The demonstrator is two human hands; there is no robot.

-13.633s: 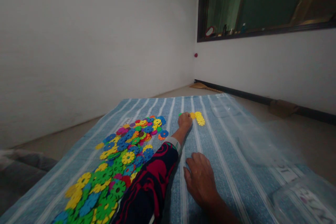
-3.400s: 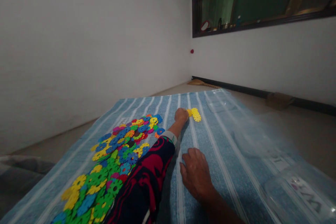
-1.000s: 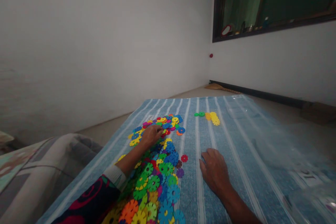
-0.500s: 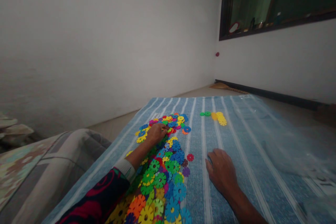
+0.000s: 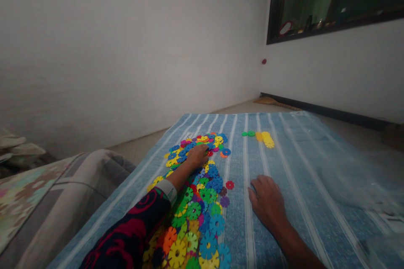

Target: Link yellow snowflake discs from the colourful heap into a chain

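Note:
A long heap of notched plastic snowflake discs in many colours runs down the left half of a striped blue cloth. Over the heap's far part is my left hand, its fingers bent down and drawn together among the discs. What its fingertips hold, if anything, is hidden. My right hand rests on the cloth to the right of the heap, thumb and forefinger apart, with no disc visible in it. A loose red disc and a purple disc lie between the heap and that hand.
Farther off, a joined row of yellow discs lies with green discs beside it. Clear plastic sheeting covers the cloth's right side. Grey fabric bulges at the left, and a white wall stands behind.
My left hand has shifted right and slightly farther away over the heap. My right hand stays in nearly the same place. The view has tilted a little.

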